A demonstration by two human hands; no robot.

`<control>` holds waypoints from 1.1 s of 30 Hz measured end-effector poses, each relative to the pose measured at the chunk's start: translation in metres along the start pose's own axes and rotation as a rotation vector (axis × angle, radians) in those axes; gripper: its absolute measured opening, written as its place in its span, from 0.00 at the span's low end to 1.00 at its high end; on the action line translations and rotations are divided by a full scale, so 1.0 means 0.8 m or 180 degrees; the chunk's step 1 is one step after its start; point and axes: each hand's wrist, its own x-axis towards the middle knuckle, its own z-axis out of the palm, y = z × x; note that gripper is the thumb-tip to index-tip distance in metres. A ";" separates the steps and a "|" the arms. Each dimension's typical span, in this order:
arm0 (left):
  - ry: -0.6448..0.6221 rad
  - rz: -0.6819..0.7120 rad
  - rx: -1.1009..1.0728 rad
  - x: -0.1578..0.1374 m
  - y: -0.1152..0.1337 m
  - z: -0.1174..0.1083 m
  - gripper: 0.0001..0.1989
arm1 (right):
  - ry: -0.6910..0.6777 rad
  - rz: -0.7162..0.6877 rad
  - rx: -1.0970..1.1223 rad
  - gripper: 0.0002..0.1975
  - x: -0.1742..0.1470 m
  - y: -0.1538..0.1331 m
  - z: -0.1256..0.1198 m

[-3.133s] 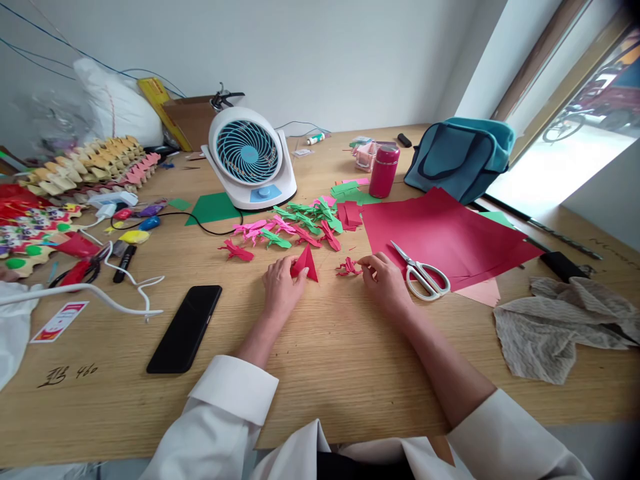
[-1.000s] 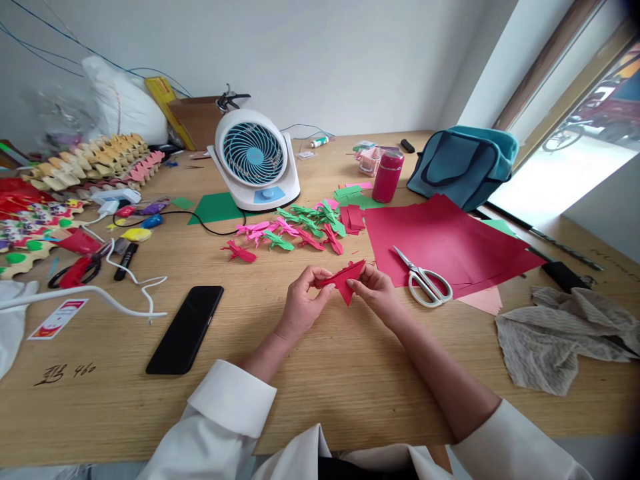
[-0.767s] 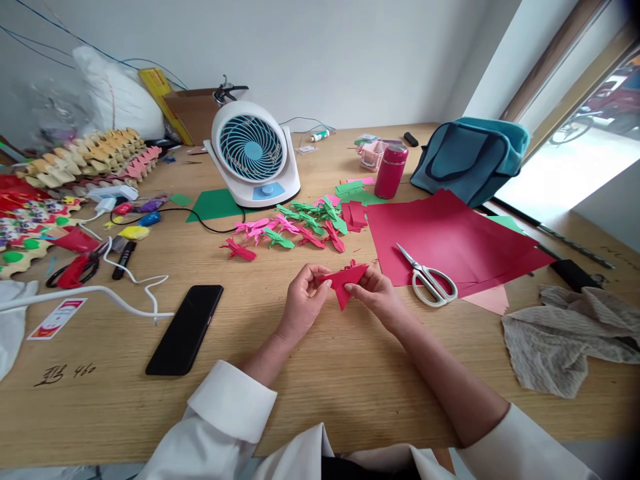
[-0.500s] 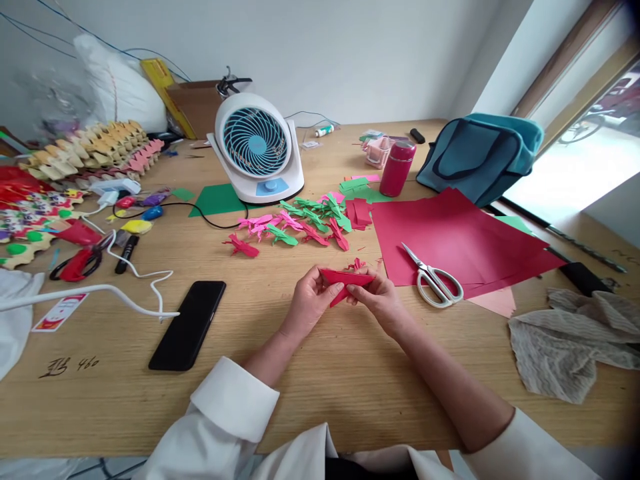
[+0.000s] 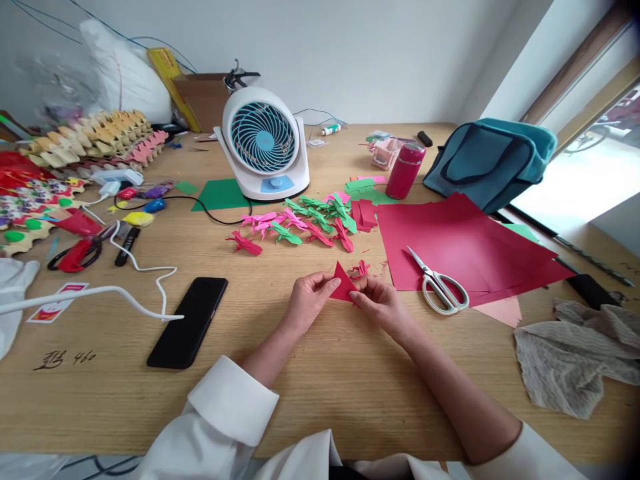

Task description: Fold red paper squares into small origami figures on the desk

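Observation:
Between my two hands is a small piece of folded red paper (image 5: 343, 284), its pointed tip facing away from me. My left hand (image 5: 311, 301) pinches its left edge between thumb and fingers. The lower right side is gripped by my right hand (image 5: 383, 303), thumb on top. Small red paper scraps (image 5: 361, 269) lie just beyond my right fingers. Further off is a cluster of folded paper figures in green (image 5: 320, 215), pink (image 5: 263, 221) and red (image 5: 245, 243). White-handled scissors (image 5: 443, 287) rest to the right, partly on large red paper sheets (image 5: 465, 240).
A black phone (image 5: 188, 323) with a white cable lies at left. Behind the figures stand a fan (image 5: 265, 143) and a red flask (image 5: 406, 171). A blue bag (image 5: 490, 163) and a crumpled cloth (image 5: 560, 367) are on the right. Egg-tray crafts (image 5: 95, 143) fill the far left.
The red paper has been turned in my hands: it was wide with a point toward me, and now a point faces away. The view has shifted slightly.

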 end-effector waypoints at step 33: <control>0.0088 0.0548 0.0856 -0.005 -0.005 0.006 0.07 | -0.0227 0.0198 0.0349 0.14 -0.007 -0.012 0.005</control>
